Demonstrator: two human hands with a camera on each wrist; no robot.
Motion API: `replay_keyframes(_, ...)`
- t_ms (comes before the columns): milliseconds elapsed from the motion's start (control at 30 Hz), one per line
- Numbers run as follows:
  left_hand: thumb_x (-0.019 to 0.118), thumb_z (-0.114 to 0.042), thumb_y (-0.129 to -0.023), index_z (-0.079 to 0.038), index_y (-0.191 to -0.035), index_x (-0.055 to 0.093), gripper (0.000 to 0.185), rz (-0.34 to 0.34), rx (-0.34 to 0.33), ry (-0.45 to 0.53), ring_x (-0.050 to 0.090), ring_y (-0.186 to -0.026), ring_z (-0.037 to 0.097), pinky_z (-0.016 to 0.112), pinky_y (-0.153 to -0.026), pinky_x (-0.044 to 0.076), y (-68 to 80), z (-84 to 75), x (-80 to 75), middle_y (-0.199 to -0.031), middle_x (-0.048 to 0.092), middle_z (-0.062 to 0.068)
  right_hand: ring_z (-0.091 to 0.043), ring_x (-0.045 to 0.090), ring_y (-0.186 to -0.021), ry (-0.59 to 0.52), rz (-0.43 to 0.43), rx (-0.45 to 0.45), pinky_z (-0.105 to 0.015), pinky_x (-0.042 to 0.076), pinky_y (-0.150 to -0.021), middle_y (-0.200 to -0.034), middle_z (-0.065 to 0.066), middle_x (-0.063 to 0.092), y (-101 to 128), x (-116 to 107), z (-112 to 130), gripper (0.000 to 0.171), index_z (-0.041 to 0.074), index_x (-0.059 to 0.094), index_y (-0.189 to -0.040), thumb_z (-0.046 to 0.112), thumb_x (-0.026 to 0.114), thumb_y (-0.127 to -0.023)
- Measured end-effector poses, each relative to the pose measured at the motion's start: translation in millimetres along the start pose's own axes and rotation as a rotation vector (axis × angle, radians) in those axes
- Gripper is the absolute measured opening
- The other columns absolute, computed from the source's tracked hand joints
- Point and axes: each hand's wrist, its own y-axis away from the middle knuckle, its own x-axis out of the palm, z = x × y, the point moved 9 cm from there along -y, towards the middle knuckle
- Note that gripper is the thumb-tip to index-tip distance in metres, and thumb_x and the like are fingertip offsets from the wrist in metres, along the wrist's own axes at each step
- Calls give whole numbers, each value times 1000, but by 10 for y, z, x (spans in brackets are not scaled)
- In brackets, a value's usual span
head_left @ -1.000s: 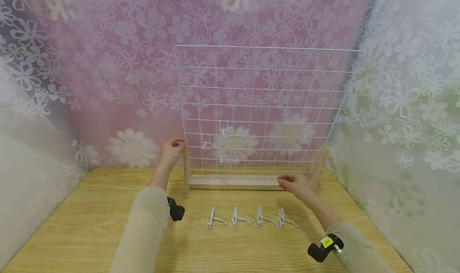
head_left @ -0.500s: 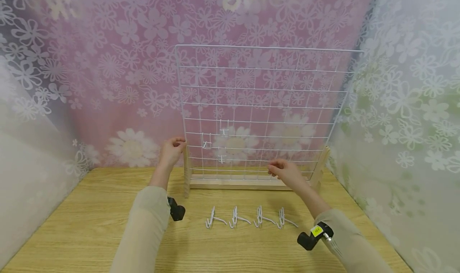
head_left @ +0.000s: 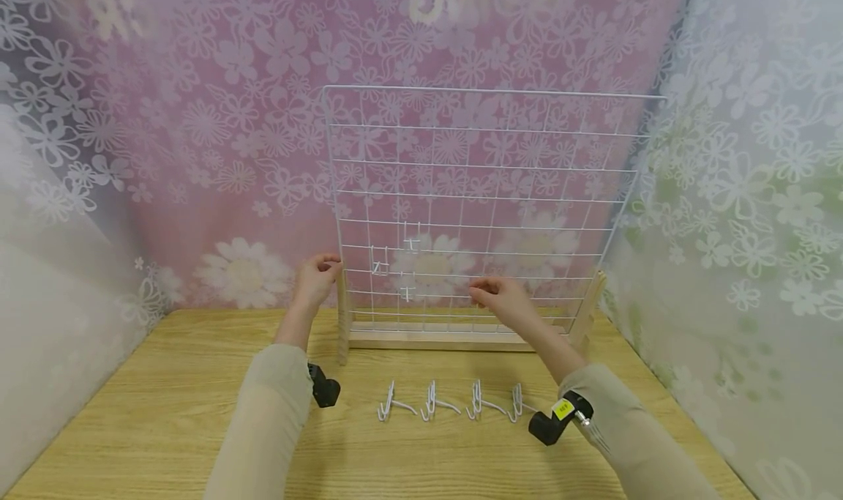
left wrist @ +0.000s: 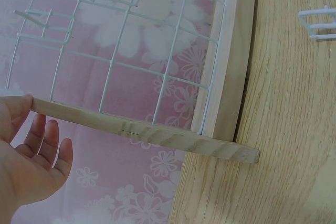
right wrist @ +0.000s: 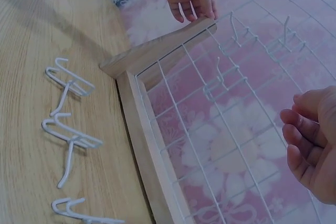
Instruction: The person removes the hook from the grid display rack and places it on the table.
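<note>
Risen from the wooden base and drifted toward nine o'clock since a second ago: right hand [head_left: 503,300], now level with the lower rows of the white wire grid [head_left: 484,192], fingers loosely curled, holding nothing, just in front of the wires. Unmoved meanwhile: left hand [head_left: 315,278], pinching the top of the left wooden upright [head_left: 341,317] at nine o'clock of the grid. Seen from the head: grid standing upright in its wooden base [head_left: 435,335] at the far edge of the table [head_left: 165,427], three small hooks [head_left: 395,262] already hung low at seven o'clock, four loose hooks [head_left: 454,401] in a row at six o'clock, near the front of the base. From the left wrist: thumb and fingers [left wrist: 31,145] about the tip of the upright, base rail and table below. From the right wrist: right-hand fingers [right wrist: 307,145] half bent, empty, close to the wires but apparently not touching; loose hooks lying at nine o'clock. Likely risk: a push on the light grid tipping it back or jarring the hung hooks off, should the steadying grip slacken. Open room across the front table; tight at twelve and three o'clock, with curtain walls close behind and beside the frame.
</note>
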Motion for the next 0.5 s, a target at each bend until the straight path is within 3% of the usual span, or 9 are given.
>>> replay_keyframes(233, 53, -17, -94, 0, -116, 57, 28, 8, -1, -3, 52, -94, 30, 35, -76, 41, 6, -15, 1, -105, 52, 17, -24, 58, -79, 43, -24, -54, -30, 47, -64, -85, -7, 65, -91, 0, 210, 25, 4, 65, -108, 22, 57, -93)
replay_keyframes(500, 52, -16, -95, 0, -116, 57, 27, 18, 3, 2, 52, -95, 29, 36, -78, 42, 17, -7, 17, -106, 52, 18, -28, 60, -85, 3, -33, -62, -39, 50, -77, -89, -10, 66, -175, 24, 352, 25, 3, 64, -108, 22, 57, -93)
